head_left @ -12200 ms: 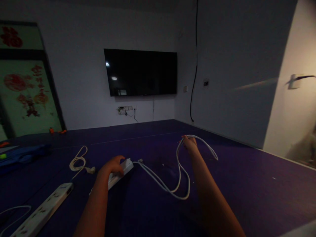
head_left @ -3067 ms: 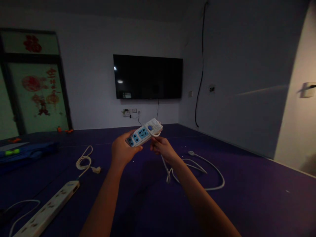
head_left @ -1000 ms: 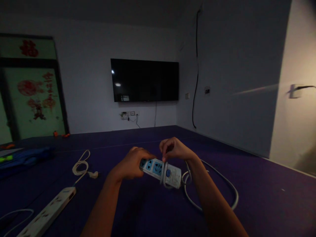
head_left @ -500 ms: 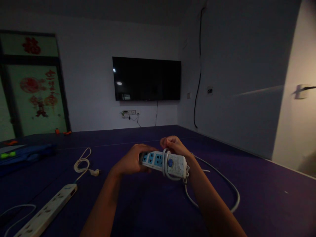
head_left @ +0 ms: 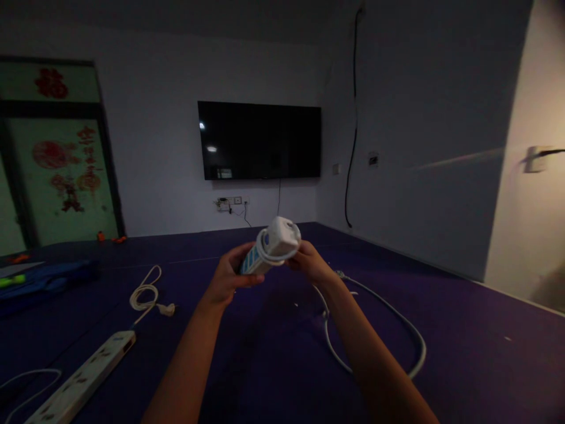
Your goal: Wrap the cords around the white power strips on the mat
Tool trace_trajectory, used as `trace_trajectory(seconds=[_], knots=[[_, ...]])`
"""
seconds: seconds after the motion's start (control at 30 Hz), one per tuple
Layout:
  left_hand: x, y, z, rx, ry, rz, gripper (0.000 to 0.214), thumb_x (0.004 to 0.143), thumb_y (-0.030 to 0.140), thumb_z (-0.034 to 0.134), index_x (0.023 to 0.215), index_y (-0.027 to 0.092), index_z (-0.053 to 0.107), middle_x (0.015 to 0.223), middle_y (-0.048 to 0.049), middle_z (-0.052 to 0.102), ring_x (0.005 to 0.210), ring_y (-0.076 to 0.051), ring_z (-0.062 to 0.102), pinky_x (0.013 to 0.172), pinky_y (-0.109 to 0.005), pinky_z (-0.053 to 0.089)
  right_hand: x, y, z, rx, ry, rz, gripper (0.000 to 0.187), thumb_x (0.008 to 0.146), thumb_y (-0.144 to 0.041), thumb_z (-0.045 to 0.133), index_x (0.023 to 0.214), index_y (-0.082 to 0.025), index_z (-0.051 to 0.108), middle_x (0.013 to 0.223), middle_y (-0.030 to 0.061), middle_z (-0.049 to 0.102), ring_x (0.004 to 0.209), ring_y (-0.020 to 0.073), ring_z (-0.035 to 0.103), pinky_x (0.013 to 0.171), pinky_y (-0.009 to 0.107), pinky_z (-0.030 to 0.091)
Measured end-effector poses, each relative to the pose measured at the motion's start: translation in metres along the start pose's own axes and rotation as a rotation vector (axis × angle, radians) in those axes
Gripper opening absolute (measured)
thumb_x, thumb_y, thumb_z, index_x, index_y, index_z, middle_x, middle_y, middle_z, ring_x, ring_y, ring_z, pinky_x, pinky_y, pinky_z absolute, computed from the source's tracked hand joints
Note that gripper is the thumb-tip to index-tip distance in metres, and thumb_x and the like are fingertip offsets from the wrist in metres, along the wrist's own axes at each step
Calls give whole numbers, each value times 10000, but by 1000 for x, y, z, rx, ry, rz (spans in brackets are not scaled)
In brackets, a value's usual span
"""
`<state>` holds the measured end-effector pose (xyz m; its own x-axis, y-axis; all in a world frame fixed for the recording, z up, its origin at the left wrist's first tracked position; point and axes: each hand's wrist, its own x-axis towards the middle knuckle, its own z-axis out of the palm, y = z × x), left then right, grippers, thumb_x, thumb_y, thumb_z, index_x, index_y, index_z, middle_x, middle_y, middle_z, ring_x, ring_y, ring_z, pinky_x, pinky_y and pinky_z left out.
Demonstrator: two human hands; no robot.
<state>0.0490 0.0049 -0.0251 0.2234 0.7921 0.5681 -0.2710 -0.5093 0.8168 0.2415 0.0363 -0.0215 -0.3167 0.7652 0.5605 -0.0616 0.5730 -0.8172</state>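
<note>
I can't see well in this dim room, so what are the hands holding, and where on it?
The left hand grips the power strip by its lower socket end; the right hand holds its cord beside the upper end.

Left hand (head_left: 229, 277) grips a power strip (head_left: 271, 252); right hand (head_left: 311, 264) just beside it holds its cord (head_left: 375, 330).

Short white power strip (head_left: 270, 251) w/ blue sockets: hard plastic, smooth, slight sheen. Its white cord (head_left: 375, 330): smooth rubbery-looking sheath, semi-matt. Long white power strip (head_left: 79, 383) on floor: same smooth plastic, duller. Dark purple floor covering (head_left: 463, 353): matt, looks soft, lightly specked. Black wall TV (head_left: 259, 140): glossy screen, reflects lights. Walls: matt paint.
</note>
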Motion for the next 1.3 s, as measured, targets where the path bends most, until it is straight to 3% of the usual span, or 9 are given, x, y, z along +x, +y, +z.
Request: trace_trajectory(seconds=[0.07, 0.17, 0.3, 0.47, 0.63, 0.8, 0.97, 1.13, 1.3], knots=[[3, -1, -1, -68, 96, -1, 573, 416, 101, 794, 973, 191, 696, 969, -43, 706, 891, -198, 624, 823, -309, 465, 3, 3, 7, 42, -24, 6, 446, 705, -564, 601, 850, -142, 595, 506, -67, 427, 394, 42, 291, 391, 193, 208], [7, -5, -2, -130, 206, -40, 554, 408, 92, 780, 946, 203, 707, 880, -15, 716, 815, -169, 628, 772, -275, 464, 8, 9, 24, 32, -15, 1, 491, 736, -541, 580, 995, -124, 603, 497, -79, 420, 392, 42, 288, 396, 192, 214], [12, -11, -2, -162, 344, -108, 527, 390, 104, 781, 905, 193, 714, 789, -1, 713, 738, -152, 625, 699, -252, 457, 13, 22, 36, -65, 26, -27, 403, 778, -469, 548, 985, -130, 615, 515, -65, 460, 428, 52, 349, 426, 189, 260], [15, -15, -7, -136, 506, -96, 549, 370, 112, 799, 908, 174, 708, 810, -16, 720, 769, -179, 648, 719, -279, 479, 12, 34, 22, -233, 16, 74, 319, 814, -405, 502, 842, -120, 642, 461, -66, 442, 397, 58, 339, 415, 190, 258], [17, -24, -17, -68, 660, -114, 570, 384, 81, 805, 937, 164, 695, 825, -31, 722, 759, -187, 668, 730, -297, 507, 11, 34, 14, -582, 77, 11, 307, 849, -330, 465, 866, -129, 696, 515, -16, 545, 477, 95, 463, 478, 205, 311], [18, -32, -15, 27, 661, -98, 622, 383, 56, 812, 981, 154, 674, 900, -50, 719, 808, -191, 670, 773, -307, 515, 12, 30, 12, -892, 262, -35, 266, 859, -300, 477, 858, -176, 713, 784, 76, 701, 689, 174, 613, 584, 237, 379], [16, -28, -10, 45, 640, -90, 608, 401, 71, 814, 987, 159, 676, 922, -55, 717, 849, -198, 670, 809, -314, 507, 8, 20, 8, -932, 322, -61, 257, 872, -303, 476, 873, -197, 711, 846, 86, 717, 797, 207, 648, 679, 255, 427], [14, -19, -3, -6, 578, -147, 575, 384, 54, 808, 936, 172, 701, 838, -25, 725, 809, -190, 672, 782, -305, 506, 6, 14, 0, -923, 484, -76, 249, 870, -304, 481, 911, -207, 707, 872, 95, 716, 882, 227, 646, 729, 270, 441], [15, -14, -1, -121, 577, -183, 543, 390, 51, 796, 910, 182, 711, 775, -7, 723, 763, -174, 670, 759, -295, 507, 6, 15, -5, -885, 424, -91, 255, 866, -311, 484, 854, -199, 713, 851, 84, 719, 815, 217, 651, 697, 268, 439]])
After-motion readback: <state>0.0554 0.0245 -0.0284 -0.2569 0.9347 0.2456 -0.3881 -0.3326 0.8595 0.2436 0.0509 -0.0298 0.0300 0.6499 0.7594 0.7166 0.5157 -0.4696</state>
